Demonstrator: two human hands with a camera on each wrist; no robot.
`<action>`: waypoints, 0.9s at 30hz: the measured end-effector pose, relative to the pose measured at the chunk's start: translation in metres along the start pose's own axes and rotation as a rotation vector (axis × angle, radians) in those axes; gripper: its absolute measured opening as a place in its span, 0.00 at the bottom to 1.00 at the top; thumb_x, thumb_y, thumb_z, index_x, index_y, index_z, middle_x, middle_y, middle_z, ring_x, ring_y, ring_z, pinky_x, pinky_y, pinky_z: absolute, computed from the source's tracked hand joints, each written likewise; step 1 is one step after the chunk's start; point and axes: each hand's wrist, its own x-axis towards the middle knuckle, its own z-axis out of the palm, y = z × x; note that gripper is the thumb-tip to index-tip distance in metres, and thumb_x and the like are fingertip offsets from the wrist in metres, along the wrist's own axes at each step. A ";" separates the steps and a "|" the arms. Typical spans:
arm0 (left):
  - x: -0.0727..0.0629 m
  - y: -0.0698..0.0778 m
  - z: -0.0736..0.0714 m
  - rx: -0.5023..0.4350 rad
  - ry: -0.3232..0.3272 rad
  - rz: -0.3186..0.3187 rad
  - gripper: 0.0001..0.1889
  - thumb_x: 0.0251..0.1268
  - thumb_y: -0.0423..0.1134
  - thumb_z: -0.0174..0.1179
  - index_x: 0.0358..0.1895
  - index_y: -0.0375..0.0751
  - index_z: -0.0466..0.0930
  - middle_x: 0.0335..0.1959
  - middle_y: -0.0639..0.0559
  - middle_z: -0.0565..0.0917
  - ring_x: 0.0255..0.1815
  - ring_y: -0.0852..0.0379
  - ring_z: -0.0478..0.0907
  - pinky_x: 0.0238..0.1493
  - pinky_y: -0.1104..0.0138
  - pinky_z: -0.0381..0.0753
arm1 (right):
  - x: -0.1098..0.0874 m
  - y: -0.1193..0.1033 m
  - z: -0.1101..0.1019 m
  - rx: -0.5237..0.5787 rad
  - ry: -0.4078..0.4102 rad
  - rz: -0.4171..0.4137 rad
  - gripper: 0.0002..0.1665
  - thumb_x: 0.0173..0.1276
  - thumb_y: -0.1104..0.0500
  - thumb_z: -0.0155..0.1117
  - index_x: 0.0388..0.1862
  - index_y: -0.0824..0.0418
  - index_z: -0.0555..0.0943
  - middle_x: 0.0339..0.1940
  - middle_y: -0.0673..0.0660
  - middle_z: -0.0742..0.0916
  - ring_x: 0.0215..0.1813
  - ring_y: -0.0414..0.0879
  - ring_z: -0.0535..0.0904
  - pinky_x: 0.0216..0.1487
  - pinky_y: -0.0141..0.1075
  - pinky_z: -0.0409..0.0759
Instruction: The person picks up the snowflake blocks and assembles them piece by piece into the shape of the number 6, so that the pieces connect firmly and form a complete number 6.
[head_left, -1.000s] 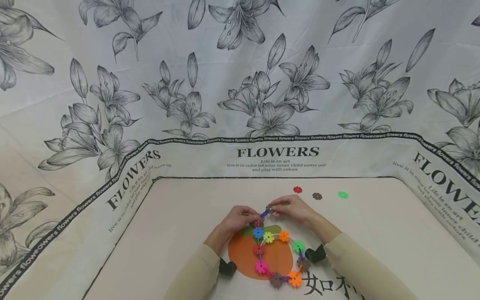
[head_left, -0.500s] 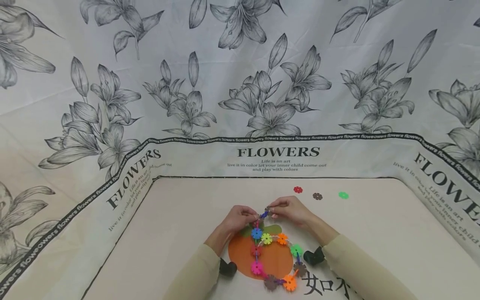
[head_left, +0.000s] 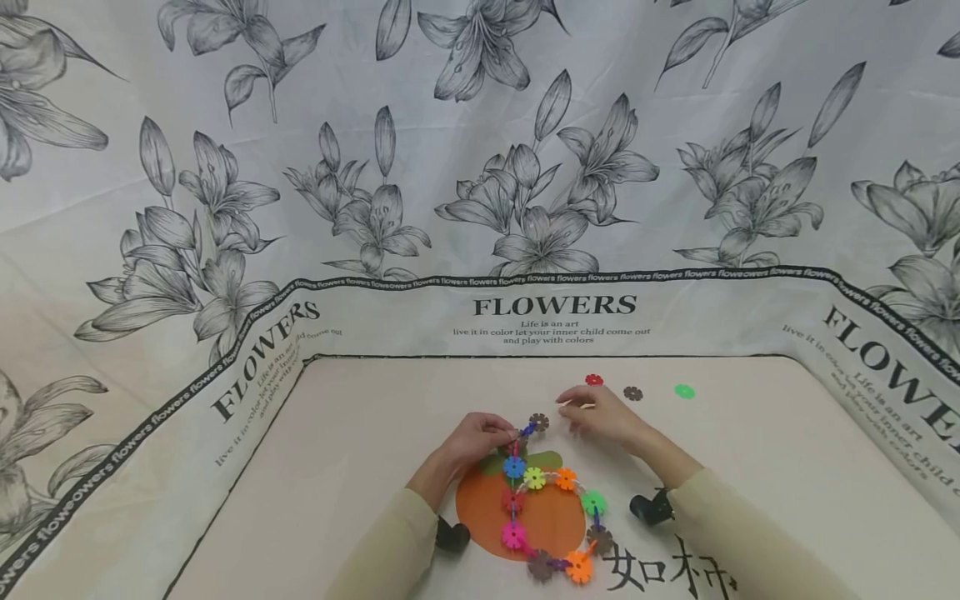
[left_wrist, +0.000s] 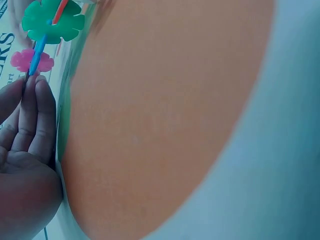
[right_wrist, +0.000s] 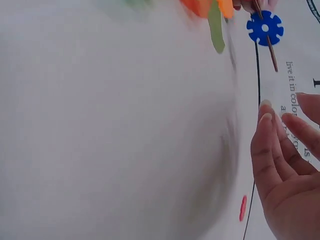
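Observation:
A chain of slotted plastic snowflake discs in many colours hangs and curves across the printed orange fruit in the head view, with a pink disc (head_left: 513, 535) and an orange disc (head_left: 578, 567) low on it. My left hand (head_left: 477, 437) pinches a brown disc near the chain's upper end between thumb and fingertips; that disc shows edge-on by a pink disc (left_wrist: 32, 60) in the left wrist view. Beyond it a blue disc (right_wrist: 265, 29) joins the brown end disc (head_left: 538, 422). My right hand (head_left: 600, 414) is apart from that end disc, fingers loosely bent and holding nothing.
Three loose discs lie on the cloth at the back right: red (head_left: 594, 380), brown (head_left: 633, 393) and green (head_left: 684, 391). Patterned cloth (head_left: 555, 208) rises behind the table. A black wrist device (head_left: 652, 506) sits at the right sleeve.
My right hand has let go of the brown end disc and moved right, away from the chain. The left hand keeps its pinch, and the chain's lower loop has shifted slightly left.

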 end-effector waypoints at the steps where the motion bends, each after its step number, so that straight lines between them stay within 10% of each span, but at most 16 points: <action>1: 0.000 0.000 0.000 -0.001 -0.001 -0.001 0.08 0.73 0.37 0.64 0.42 0.35 0.87 0.31 0.50 0.88 0.36 0.57 0.81 0.54 0.60 0.77 | -0.002 0.001 -0.005 -0.030 0.013 0.005 0.20 0.75 0.62 0.63 0.59 0.74 0.79 0.47 0.67 0.87 0.37 0.54 0.86 0.37 0.42 0.85; 15: 0.001 -0.004 0.002 0.007 0.013 -0.017 0.08 0.73 0.39 0.64 0.42 0.37 0.86 0.33 0.50 0.88 0.37 0.55 0.80 0.48 0.63 0.77 | -0.033 0.043 -0.067 -0.354 0.168 0.087 0.22 0.73 0.60 0.65 0.60 0.70 0.78 0.46 0.62 0.84 0.42 0.50 0.82 0.38 0.37 0.82; 27: 0.002 -0.005 0.002 0.005 0.018 -0.011 0.08 0.73 0.39 0.63 0.42 0.38 0.87 0.33 0.51 0.88 0.37 0.56 0.80 0.51 0.62 0.77 | -0.026 0.065 -0.084 -0.393 0.199 0.146 0.27 0.72 0.59 0.65 0.64 0.73 0.73 0.45 0.66 0.83 0.45 0.57 0.80 0.45 0.49 0.80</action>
